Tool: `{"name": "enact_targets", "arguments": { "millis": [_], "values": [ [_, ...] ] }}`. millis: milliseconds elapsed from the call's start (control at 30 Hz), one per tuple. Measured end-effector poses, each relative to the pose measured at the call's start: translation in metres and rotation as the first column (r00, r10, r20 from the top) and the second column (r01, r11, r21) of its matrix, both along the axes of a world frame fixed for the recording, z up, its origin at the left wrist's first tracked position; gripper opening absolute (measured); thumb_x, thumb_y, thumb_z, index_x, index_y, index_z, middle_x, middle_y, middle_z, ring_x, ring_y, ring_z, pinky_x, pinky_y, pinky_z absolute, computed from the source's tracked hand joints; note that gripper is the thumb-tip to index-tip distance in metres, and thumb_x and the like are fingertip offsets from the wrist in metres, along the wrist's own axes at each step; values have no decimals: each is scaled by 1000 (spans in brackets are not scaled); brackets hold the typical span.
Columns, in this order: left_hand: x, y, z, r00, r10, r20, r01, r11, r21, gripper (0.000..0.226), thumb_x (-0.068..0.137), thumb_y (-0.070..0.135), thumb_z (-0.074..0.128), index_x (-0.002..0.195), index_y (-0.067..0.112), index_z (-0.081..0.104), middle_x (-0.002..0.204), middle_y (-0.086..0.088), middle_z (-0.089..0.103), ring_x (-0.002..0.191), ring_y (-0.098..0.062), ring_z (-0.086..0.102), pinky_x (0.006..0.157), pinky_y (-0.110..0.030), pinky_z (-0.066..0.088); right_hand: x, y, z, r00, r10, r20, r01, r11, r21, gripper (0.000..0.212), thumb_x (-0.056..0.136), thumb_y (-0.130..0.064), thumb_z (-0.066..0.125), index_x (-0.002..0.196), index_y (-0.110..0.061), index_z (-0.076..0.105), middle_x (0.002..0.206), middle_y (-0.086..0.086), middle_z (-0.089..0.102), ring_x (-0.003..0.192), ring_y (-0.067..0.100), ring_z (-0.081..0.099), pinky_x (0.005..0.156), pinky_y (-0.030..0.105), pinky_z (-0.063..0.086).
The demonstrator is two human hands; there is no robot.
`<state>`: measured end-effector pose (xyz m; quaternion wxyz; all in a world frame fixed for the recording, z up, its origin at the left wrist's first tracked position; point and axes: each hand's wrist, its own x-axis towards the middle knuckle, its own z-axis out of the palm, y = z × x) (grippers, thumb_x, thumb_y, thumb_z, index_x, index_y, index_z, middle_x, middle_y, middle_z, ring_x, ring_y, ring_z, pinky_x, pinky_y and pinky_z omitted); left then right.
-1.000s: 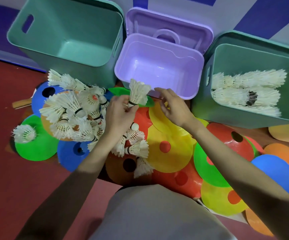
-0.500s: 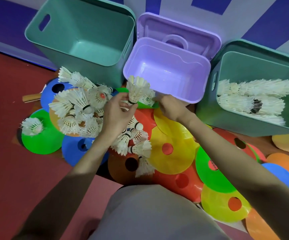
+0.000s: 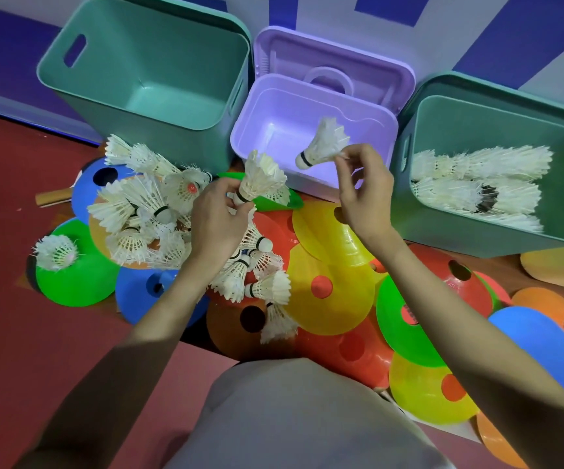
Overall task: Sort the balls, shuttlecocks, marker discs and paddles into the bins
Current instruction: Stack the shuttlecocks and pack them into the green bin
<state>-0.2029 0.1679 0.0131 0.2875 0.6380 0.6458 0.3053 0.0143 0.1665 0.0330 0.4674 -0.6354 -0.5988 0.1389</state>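
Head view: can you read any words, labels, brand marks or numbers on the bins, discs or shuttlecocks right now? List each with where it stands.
No readable text anywhere in this view.
The left green bin, purple bin and right green bin: plain walls, no label.
Marker discs: plain colours, no print.
Shuttlecock in the left hand and in the right hand: only a dark band on the cork.
A red spot inside one piled shuttlecock: too small to read.

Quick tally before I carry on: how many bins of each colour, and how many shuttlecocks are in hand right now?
teal bins: 2, one left, one right
purple bin: 1
held shuttlecocks: 2, one in the left hand grip, one pinched by the right hand
Total: 5
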Motion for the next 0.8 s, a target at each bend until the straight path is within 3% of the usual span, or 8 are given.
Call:
{"name": "enact_targets", "arguments": {
  "millis": [67,167,367,500,633,800],
  "values": [
    [1,0,0,1000,4,-8,-4,1000,-6,25,82,18,74,104,13,64,102,-3,67,86,-22,61,77,-45,52,-4,-5,11,997,-9,-83,13,999,48,9,93,-10,57,92,-2,60,85,1,61,70,13,53,64,19,42],
    [2,-1,1,1000,-7,-22,7,1000,-10,25,82,18,73,105,14,63,103,-3,67,87,-22,61,76,-46,52,-11,-11,21,987,56,-149,-45,996,77,7,93,-6,57,92,-1,61,84,4,62,73,17,56,66,23,44],
    [6,-2,7,996,-85,-16,86,995,54,27,83,14,73,108,11,64,103,-4,68,89,-20,63,74,-46,55,-24,-12,13,960,271,-65,-274,961,-44,11,94,-9,55,92,-4,65,88,3,64,75,17,61,66,26,48],
    [7,-1,12,992,-124,-13,125,990,58,31,82,27,74,103,8,64,97,-6,70,91,-23,64,77,-47,53,-31,-8,9,950,306,-63,-310,949,-61,13,95,-11,55,94,-4,66,88,5,65,73,22,63,63,31,49],
    [2,6,21,990,-130,59,127,991,41,51,80,32,77,124,17,57,103,8,67,94,-10,63,86,-34,52,-33,2,12,933,353,-73,-357,931,-70,12,92,-12,61,93,-7,71,86,9,62,75,11,55,64,20,44],
    [1,16,29,979,-177,100,176,984,25,58,83,26,74,135,20,49,111,3,69,95,-13,66,83,-34,56,-40,17,13,899,437,-36,-439,893,-103,14,90,-15,64,98,-9,73,88,6,57,77,7,52,68,12,41]
  ]
}}
